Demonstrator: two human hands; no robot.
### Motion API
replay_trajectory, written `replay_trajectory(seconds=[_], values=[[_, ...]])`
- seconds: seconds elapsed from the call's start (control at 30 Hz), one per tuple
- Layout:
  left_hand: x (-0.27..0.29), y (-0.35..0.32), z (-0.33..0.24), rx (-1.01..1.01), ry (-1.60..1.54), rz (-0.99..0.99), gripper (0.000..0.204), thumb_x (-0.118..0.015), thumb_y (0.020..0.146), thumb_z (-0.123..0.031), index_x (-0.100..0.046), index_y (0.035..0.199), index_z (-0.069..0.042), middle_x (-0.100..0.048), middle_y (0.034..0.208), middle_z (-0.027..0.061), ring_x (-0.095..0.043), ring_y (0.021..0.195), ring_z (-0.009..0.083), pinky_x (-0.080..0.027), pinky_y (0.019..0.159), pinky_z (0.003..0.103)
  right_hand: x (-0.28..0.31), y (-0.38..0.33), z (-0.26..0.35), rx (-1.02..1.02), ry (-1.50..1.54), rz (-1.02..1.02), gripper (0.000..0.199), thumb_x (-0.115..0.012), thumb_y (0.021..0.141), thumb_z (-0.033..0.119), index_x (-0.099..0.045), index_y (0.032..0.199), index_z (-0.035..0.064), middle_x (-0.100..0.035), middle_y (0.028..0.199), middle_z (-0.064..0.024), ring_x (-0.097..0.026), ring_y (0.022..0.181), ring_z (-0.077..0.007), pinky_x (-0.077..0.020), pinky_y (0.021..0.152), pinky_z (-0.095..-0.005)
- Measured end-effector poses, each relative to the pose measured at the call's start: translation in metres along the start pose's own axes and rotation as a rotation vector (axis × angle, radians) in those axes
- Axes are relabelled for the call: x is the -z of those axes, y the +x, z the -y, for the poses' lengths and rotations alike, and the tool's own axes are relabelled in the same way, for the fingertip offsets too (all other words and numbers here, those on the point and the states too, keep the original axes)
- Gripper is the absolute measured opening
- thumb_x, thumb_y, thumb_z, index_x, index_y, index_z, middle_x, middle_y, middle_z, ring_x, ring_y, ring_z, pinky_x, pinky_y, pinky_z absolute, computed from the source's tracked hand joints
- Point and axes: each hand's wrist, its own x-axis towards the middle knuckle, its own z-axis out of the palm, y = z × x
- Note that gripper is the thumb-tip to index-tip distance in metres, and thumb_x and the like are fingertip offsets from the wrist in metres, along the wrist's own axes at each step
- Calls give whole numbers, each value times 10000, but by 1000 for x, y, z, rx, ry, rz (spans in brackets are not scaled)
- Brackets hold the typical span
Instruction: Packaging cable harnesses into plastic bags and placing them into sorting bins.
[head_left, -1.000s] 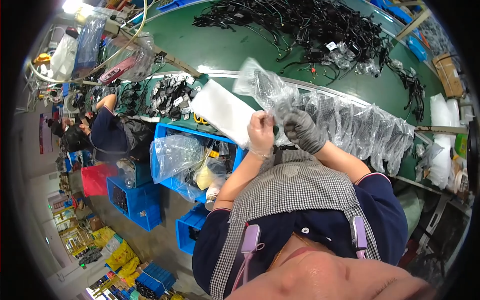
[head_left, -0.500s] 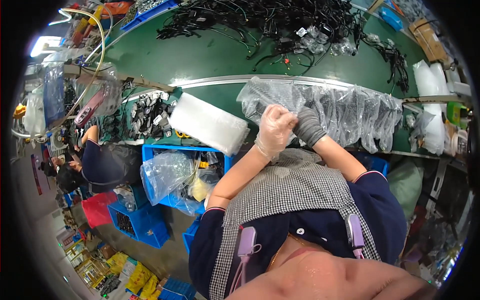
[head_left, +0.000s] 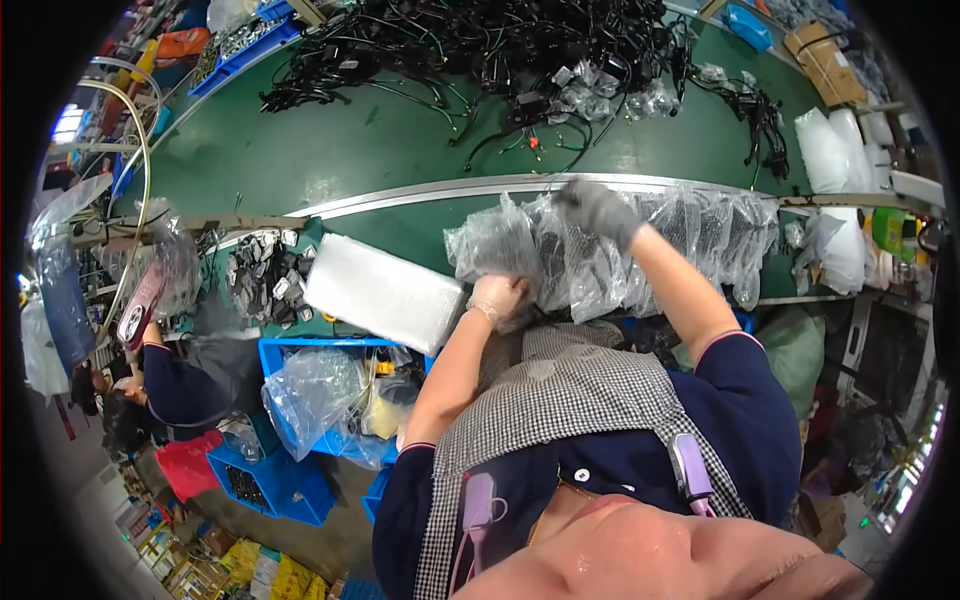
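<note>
A row of clear bubble-wrap bags (head_left: 690, 240) lies along the near edge of the green bench (head_left: 390, 150), with dark contents showing faintly through them. My left hand (head_left: 498, 297), in a thin clear glove, has its fingers closed on the lower edge of the leftmost bubble-wrap bag (head_left: 490, 240). Over the far edge of the row is my right hand (head_left: 600, 212), in a dark grey glove. Its fingers are blurred, so I cannot make out whether they grip anything. To the left of the bags rests a stack of flat white bubble-wrap sheets (head_left: 385, 295).
Black cable assemblies (head_left: 480, 60) heap up at the back of the bench. Small dark and grey parts (head_left: 270, 275) lie at left. Below stands a blue crate (head_left: 350, 445) with plastic bags inside. Another person (head_left: 200, 380) sits at far left. White foam rolls (head_left: 832, 150) stand at right.
My hands were together above the leftmost bag and have parted. The left moved down to the bag's near edge; the right went up to the far side of the row.
</note>
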Motion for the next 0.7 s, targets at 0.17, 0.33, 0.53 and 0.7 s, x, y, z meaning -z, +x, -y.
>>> replay_trajectory(seconds=[0.17, 0.33, 0.53, 0.7], values=[[15, 22, -12, -7, 4, 384, 459, -441, 812, -475, -657, 888, -77, -632, 789, 169, -602, 772, 332, -467, 719, 405, 8, 124, -81, -211, -475, -73, 214, -541, 760, 154, -630, 937, 72, -618, 917, -163, -598, 826, -316, -480, 739, -390], [4, 31, -20, 36, -23, 342, 418, -541, 763, -418, -634, 938, -50, -624, 907, 173, -590, 859, 325, -458, 776, 374, -11, 199, -177, -321, -568, -401, 231, -513, 745, 106, -626, 946, 88, -599, 988, -161, -558, 968, -304, -459, 806, -387], [4, 27, -13, 107, -127, 365, 399, -533, 765, -405, -633, 941, -62, -619, 938, 174, -586, 874, 326, -451, 790, 378, 20, 177, -178, -164, -917, -171, 211, -510, 722, 121, -641, 887, 105, -605, 984, -128, -570, 943, -261, -460, 755, -364], [12, 23, -9, 83, -105, 422, 432, -480, 789, -442, -642, 919, -63, -624, 916, 172, -587, 856, 329, -451, 780, 381, 69, 148, -177, -438, -484, 35, 420, -512, 767, 208, -478, 1165, 81, -537, 1111, -196, -502, 1070, -324, -442, 843, -396]])
